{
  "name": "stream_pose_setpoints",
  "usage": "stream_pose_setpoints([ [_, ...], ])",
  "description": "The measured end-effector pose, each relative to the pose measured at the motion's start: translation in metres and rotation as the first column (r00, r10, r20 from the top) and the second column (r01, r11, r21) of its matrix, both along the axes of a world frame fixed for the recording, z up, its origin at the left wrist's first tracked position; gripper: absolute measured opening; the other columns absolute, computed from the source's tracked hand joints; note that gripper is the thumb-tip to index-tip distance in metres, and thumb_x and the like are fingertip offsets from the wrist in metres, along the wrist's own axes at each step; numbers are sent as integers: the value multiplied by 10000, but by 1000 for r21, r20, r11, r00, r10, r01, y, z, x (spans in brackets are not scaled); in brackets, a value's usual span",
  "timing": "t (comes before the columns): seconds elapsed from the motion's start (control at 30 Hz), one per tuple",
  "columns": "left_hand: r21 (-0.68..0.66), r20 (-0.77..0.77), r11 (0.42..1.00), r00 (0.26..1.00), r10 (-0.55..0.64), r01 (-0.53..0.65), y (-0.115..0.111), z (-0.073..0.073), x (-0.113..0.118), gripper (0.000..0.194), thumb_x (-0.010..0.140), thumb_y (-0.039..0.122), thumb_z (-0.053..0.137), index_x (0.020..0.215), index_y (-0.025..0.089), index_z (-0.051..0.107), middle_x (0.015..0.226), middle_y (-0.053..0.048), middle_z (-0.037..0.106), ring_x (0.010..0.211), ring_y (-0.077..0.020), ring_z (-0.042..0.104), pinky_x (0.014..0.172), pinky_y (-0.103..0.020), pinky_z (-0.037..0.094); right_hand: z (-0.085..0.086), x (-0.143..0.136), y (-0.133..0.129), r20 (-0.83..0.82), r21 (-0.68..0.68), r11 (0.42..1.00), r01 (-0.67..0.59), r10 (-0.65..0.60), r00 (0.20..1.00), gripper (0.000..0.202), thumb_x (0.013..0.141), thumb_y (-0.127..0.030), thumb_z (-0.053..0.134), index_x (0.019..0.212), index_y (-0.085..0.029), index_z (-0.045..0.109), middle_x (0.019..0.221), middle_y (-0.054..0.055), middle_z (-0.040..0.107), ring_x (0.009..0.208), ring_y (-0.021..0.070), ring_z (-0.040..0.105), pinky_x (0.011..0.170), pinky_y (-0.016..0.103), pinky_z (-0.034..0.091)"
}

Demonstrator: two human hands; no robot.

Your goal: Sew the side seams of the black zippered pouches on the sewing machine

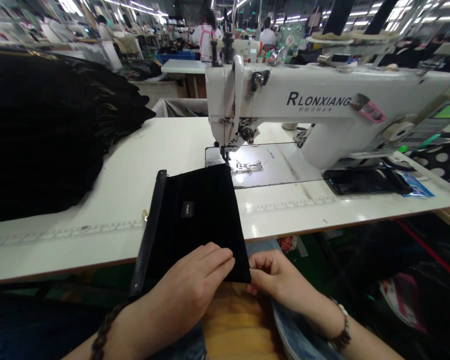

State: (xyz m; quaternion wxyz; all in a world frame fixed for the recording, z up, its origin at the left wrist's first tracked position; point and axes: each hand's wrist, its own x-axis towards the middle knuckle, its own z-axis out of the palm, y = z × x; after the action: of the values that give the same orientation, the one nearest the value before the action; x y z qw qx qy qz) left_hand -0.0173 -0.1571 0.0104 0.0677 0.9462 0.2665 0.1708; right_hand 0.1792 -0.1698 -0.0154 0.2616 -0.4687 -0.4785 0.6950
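A black fabric piece [206,215] with a small label [187,209] lies at the table's front edge, its near part overhanging. Its far corner sits under the needle area [226,156] of a white sewing machine [277,95]. Along its left side runs a dark strip [150,230]. My left hand [200,275] rests on the near part of the fabric, fingers together. At the near right corner, my right hand [272,275] pinches the fabric's edge between thumb and fingers.
A large pile of black fabric [41,130] covers the table's left side. On the right lie a black phone [360,181] and a blue packet [416,185]. A ruler tape [116,228] runs along the table's front. Other people are at work in the background.
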Motion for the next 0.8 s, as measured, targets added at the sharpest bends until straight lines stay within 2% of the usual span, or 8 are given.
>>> stream_pose_setpoints([
  [0.17,-17,28,1000,1000,14,-13,0,-4,-1,380,768,-16,338,1049,93,570,973,-112,594,872,-203,548,789,-357,520,-1,1,-2,-37,-8,1000,-5,5,999,224,719,-300,585,574,-147,511,518,-24,551,463,66,470,482,187,352],
  [0.3,-6,58,1000,998,-21,21,-1,-6,-2,370,787,-30,342,1068,93,549,941,-102,571,861,-202,520,790,-386,508,0,2,-3,-65,-30,1000,-8,6,998,194,716,-281,561,589,-140,519,542,-5,570,488,72,497,505,192,376],
  [0.5,-10,59,998,996,-63,64,1,-8,-2,314,834,4,343,1066,79,540,907,-97,557,818,-187,492,752,-357,503,3,3,0,-139,-133,991,10,-28,990,167,672,-284,559,601,-135,534,539,4,585,480,75,515,515,199,395],
  [0.63,19,36,997,997,-75,75,2,-8,-3,331,836,2,327,1090,72,527,926,-103,560,850,-200,494,757,-358,497,4,3,0,-170,-156,987,40,-66,983,231,704,-320,533,559,-140,517,523,17,595,461,74,525,498,192,392],
  [0.8,72,38,996,998,-59,56,1,0,1,293,853,34,325,1017,71,565,848,-95,578,769,-188,525,687,-337,507,4,3,-1,-169,-173,984,34,-64,984,333,700,-407,629,554,-132,509,502,6,584,422,54,498,455,168,370],
])
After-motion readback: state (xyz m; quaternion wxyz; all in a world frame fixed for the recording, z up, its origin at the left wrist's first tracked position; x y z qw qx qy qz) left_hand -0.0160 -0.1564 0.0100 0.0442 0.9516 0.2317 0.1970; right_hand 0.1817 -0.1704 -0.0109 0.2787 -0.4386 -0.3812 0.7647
